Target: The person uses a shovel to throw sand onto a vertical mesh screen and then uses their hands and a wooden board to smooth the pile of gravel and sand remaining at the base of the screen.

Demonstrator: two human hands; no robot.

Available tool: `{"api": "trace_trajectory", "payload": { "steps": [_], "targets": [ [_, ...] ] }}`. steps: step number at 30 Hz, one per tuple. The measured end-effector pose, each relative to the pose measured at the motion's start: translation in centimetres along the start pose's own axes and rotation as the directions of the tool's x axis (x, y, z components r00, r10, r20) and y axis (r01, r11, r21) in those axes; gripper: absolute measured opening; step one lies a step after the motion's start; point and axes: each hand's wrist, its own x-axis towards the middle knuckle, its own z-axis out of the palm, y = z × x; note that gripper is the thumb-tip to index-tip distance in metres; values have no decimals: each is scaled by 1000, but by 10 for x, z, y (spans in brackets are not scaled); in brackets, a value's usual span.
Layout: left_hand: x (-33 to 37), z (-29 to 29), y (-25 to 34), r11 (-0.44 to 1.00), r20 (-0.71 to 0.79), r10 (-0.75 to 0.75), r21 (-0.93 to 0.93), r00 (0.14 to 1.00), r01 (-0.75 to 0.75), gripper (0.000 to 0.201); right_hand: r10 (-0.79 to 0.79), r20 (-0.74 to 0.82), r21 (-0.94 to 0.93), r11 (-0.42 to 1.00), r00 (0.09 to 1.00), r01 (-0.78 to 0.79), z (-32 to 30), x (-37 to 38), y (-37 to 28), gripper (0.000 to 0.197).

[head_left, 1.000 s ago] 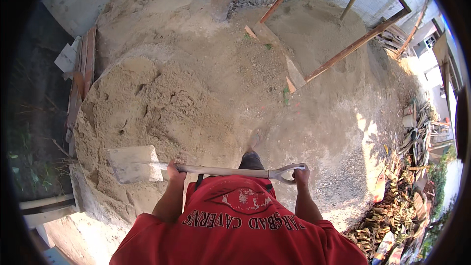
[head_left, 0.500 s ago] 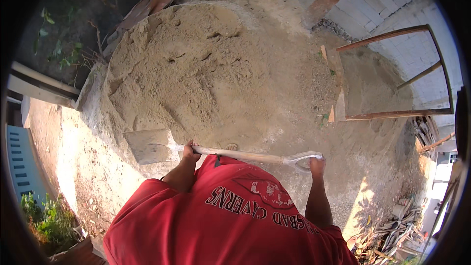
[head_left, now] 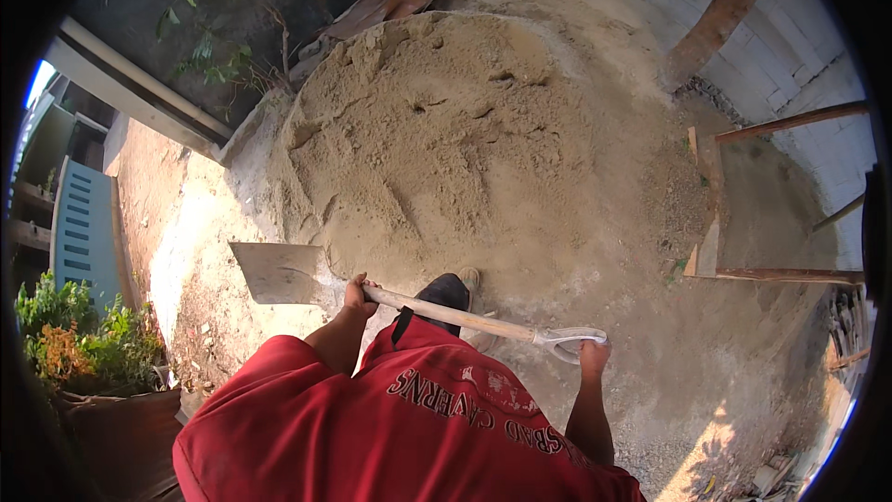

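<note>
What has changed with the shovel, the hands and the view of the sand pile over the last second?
The view has swung left: the sand pile now fills the centre, and a wall and plants have come in at left. The shovel blade points left, empty, slightly higher in frame. Unchanged: left hand grips the shaft near the blade, right hand holds the end handle.

A shovel [head_left: 409,302] with a flat, pale metal blade, a wooden shaft and a light D-shaped grip is held nearly level, blade to the left, empty, just beside the sand pile's [head_left: 465,139] near edge.
</note>
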Motion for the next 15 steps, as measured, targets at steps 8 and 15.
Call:
{"api": "trace_trajectory", "payload": {
  "steps": [8, 15],
  "targets": [
    [53, 11, 48, 997, 67, -53, 52, 996, 50, 19, 312, 70, 250, 914, 947, -320, 58, -14, -5, 5],
    [135, 45, 122, 976, 108, -212, -18, 971, 215, 18, 264, -52, 6, 965, 963, -264, 133, 15, -57, 3]
  ]
}}
